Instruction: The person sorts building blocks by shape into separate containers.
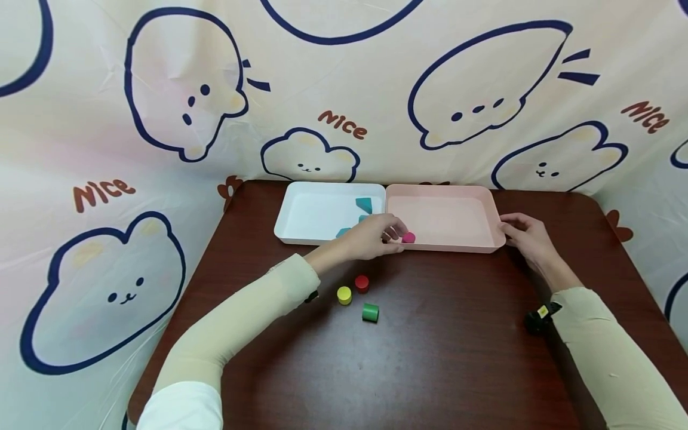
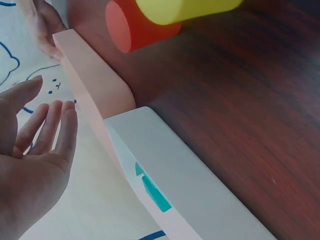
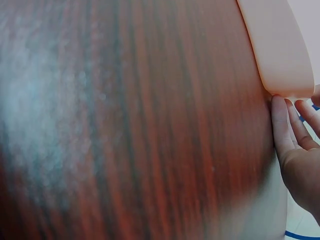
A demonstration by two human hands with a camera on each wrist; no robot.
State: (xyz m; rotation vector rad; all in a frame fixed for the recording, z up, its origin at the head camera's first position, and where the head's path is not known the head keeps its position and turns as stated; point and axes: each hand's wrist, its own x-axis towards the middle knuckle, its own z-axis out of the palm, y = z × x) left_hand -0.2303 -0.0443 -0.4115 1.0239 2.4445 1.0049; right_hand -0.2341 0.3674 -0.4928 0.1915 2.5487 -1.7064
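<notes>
My left hand (image 1: 371, 236) is over the seam between the white tray (image 1: 301, 230) and the pink tray (image 1: 446, 246). Its fingers are loosely bent and hold nothing in the left wrist view. Just beyond its fingertips, a round magenta block (image 1: 408, 237) lies in the near left corner of the pink tray. My right hand (image 1: 529, 239) holds the pink tray by its right end, fingertips at the rim and outer wall. Teal blocks (image 1: 364, 205) lie in the white tray, partly hidden by my left hand.
On the dark wooden table (image 1: 457, 358), nearer than the trays, stand a red cylinder (image 1: 362, 283) and a yellow cylinder (image 1: 344, 295). A green cylinder (image 1: 370, 312) lies close by. A printed cloth (image 1: 376, 77) hangs behind the table.
</notes>
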